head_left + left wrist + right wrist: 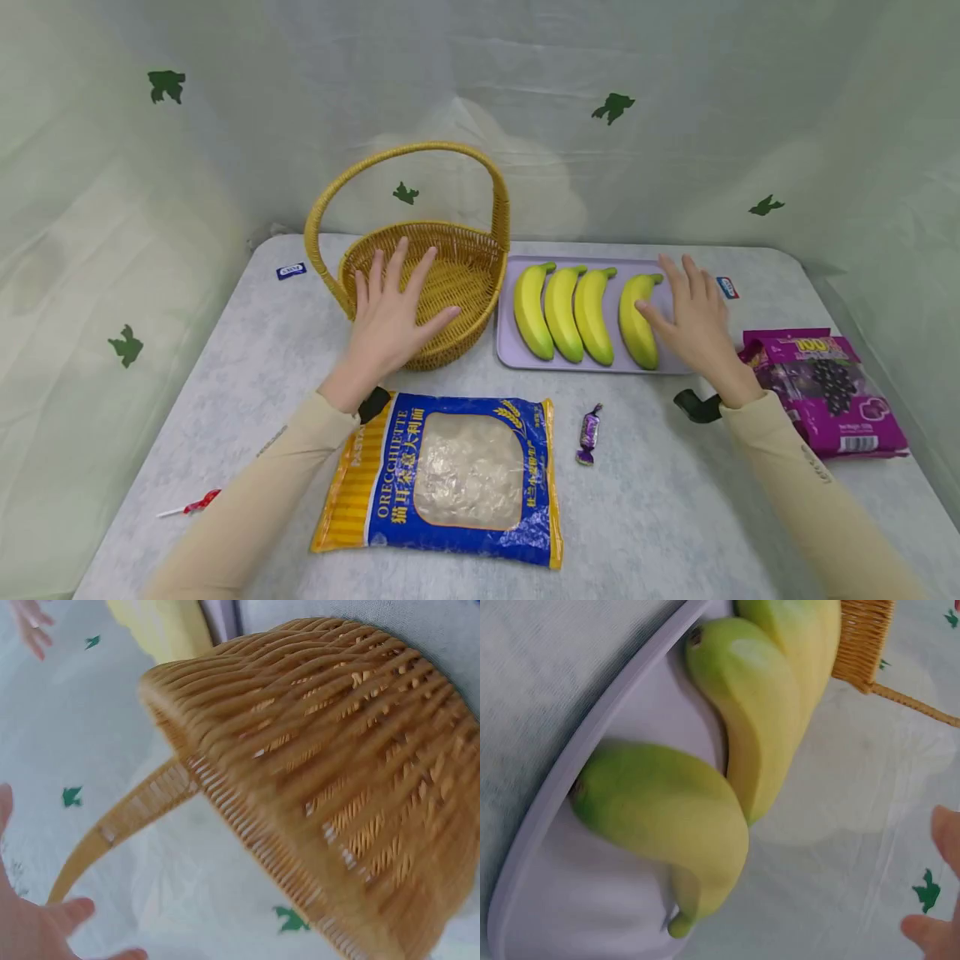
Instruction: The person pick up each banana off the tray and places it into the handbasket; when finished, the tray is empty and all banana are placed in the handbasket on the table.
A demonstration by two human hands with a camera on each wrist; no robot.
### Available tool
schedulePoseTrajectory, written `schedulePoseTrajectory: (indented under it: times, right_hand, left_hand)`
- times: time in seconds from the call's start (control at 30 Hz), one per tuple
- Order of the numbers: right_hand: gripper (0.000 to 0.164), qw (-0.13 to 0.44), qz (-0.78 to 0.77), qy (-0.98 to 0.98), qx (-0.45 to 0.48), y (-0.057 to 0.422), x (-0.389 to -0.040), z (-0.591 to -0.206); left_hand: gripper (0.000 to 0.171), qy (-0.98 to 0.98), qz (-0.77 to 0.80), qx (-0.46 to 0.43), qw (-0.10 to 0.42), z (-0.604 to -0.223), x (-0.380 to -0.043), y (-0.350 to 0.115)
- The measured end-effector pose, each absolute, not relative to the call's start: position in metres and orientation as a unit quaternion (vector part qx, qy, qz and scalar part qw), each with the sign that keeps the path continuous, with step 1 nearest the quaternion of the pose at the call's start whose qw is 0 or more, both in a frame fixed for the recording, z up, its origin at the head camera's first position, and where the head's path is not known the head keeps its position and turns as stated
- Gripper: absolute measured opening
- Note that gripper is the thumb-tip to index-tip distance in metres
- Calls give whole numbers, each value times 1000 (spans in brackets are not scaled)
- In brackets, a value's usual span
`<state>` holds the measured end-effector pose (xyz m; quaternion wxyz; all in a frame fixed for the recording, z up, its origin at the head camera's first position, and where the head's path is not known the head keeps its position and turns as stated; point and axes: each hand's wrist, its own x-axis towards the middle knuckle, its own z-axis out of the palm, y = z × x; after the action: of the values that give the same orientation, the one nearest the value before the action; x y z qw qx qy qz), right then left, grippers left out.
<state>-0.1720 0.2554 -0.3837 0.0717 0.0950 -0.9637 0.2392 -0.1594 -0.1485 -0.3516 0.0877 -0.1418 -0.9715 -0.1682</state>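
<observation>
My left hand is spread with straight fingers over the near left side of a wicker basket, whose tall handle arches up behind the fingers. In the left wrist view, the basket's woven side fills much of the frame, with the hand at the lower left. My right hand, fingers spread, hovers over the right end of a lilac tray. Several bananas lie side by side on it. The rightmost banana is set apart, nearest my right thumb. Neither hand holds anything.
A blue and yellow pasta bag lies in front of the basket, beside a purple wrapped candy. At right sits a purple grape-print bag. A red lollipop lies at left; small packets lie near the back.
</observation>
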Motion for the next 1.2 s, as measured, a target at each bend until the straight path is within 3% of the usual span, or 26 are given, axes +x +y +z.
schedulePoseTrajectory:
  times: [0.23,0.4,0.53,0.63,0.87,1.2]
  right_hand:
    - [75,79,362,-919,135,255,-179,-384]
    - [73,37,436,-889,134,256,-183,-381]
    - [74,-27,512,-852,110,260,-185,-380]
    - [74,-65,545,-831,87,262,-187,-382]
    - [74,-144,567,-810,52,263,-191,-390]
    - [73,-186,554,-810,47,265,-196,-398]
  left_hand:
    - [78,-919,-289,-221,151,-341,-136,-181]
    - [70,-848,-383,-235,281,-344,-129,-207]
    - [50,-811,-430,-192,347,-351,-128,-221]
    - [51,-810,-451,-164,337,-352,-126,-224]
    - [66,-836,-459,-154,258,-364,-137,-233]
    - [76,-854,-441,-151,230,-394,-162,-247]
